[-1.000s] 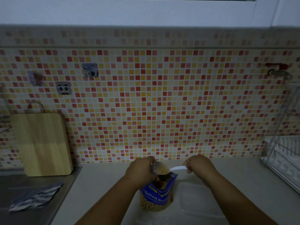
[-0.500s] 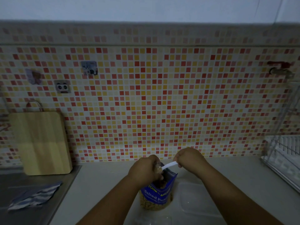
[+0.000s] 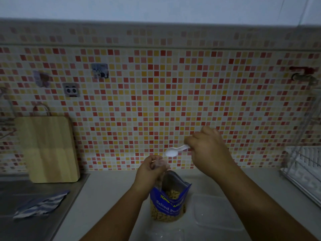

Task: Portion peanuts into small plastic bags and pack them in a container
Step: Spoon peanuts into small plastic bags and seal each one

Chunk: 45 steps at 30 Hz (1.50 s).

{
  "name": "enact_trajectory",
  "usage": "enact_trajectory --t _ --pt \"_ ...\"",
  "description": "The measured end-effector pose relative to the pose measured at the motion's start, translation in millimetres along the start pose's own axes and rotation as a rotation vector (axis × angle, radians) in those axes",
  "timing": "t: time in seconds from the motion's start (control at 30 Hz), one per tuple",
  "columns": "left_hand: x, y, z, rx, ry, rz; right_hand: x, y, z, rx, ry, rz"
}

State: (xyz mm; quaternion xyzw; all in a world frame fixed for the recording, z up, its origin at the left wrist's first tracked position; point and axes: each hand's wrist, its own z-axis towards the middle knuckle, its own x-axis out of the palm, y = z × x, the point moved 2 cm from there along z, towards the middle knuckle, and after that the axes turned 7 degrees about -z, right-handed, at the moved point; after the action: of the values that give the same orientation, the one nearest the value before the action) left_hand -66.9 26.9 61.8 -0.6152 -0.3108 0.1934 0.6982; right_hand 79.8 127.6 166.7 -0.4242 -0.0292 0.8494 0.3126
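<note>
Since the earlier frames, the right hand (image 3: 207, 150) has lifted the white plastic spoon (image 3: 175, 150) out of the peanut bag (image 3: 169, 199) and now holds it above and to the right of the bag's mouth; the left hand (image 3: 150, 173) has risen slightly. Counted items: one blue bag of salted peanuts, standing open on the counter (image 3: 111, 197); one spoon; one small clear plastic bag (image 3: 160, 163); one clear plastic container (image 3: 215, 211), lying just right of the peanut bag; two hands. Left of the peanut bag, well apart, a wooden cutting board (image 3: 46, 148) leans against the mosaic tile wall (image 3: 156, 101), with a striped cloth (image 3: 40, 205) on the steel sink surface (image 3: 31, 223) below it; far to the right stands a white dish rack (image 3: 305, 169). Left-hand fingers are curled closed, pinching the small bag directly above the peanut bag's left rim and partly hiding that rim. Right-hand fingers are closed around the spoon's handle, bowl pointing left toward the small bag; whether the bowl carries peanuts cannot be told in the dim light.
</note>
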Motion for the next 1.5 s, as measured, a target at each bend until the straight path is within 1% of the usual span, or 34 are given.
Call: enact_trajectory --t 0.07,0.1,0.13,0.2,0.23,0.4,0.47,0.53,0.63,0.83,1.0,1.07,1.13,1.17,1.23,1.27,1.3,1.33,1.37,1.43,1.5 --pt "-4 -3 -1 -0.016 -0.014 -0.090 4 -2 -2 0.095 0.030 0.058" --pt "-6 -2 -1 -0.020 -0.019 -0.125 10 1 -5 0.103 0.093 0.065" --pt "-7 -2 0 -0.023 -0.022 -0.149 18 9 -10 0.085 0.202 0.054" --pt "-9 -2 1 -0.031 -0.024 -0.156 37 28 -22 0.009 0.481 0.041" --pt "-9 -2 2 -0.037 -0.026 -0.145 45 38 -29 -0.003 0.582 0.059" --pt "-15 6 -1 -0.083 -0.061 -0.051 73 66 -43 0.103 0.837 0.077" --pt "-17 11 -3 -0.109 -0.079 -0.023 87 73 -47 0.175 0.869 0.123" --pt "-18 16 -5 -0.132 -0.089 -0.014 95 80 -50 0.311 0.913 0.190" --pt "-19 23 -5 -0.158 -0.072 0.002 105 87 -50 0.463 0.926 0.239" --pt "-17 30 -4 -0.163 -0.052 0.030 110 91 -51 0.554 0.967 0.224" --pt "-16 28 -4 -0.172 -0.043 0.049 103 75 -48 0.771 0.983 0.262" --pt "-17 28 -4 -0.179 -0.042 0.057 106 67 -49 0.859 0.983 0.328" --pt "-19 29 -3 -0.183 -0.038 0.060 107 63 -53 0.901 1.013 0.408" --pt "-19 28 -3 -0.184 -0.038 0.059 108 58 -57 0.898 0.994 0.453" --pt "-20 25 -2 -0.177 -0.049 0.049 108 50 -59 0.776 0.950 0.528" --pt "-21 23 -2 -0.171 -0.060 0.034 107 46 -58 0.730 0.980 0.528" --pt "-22 21 -2 -0.165 -0.072 0.017 107 43 -56 0.667 1.069 0.490" --pt "-23 18 -2 -0.160 -0.082 0.002 107 41 -53 0.637 1.201 0.438" --pt "-25 15 -2 -0.152 -0.086 -0.003 106 37 -49 0.631 1.265 0.372" --pt "-27 9 -2 -0.130 -0.080 0.028 102 30 -45 0.575 1.366 0.318" --pt "-28 4 -3 -0.109 -0.063 0.080 92 23 -43 0.461 1.410 0.255"
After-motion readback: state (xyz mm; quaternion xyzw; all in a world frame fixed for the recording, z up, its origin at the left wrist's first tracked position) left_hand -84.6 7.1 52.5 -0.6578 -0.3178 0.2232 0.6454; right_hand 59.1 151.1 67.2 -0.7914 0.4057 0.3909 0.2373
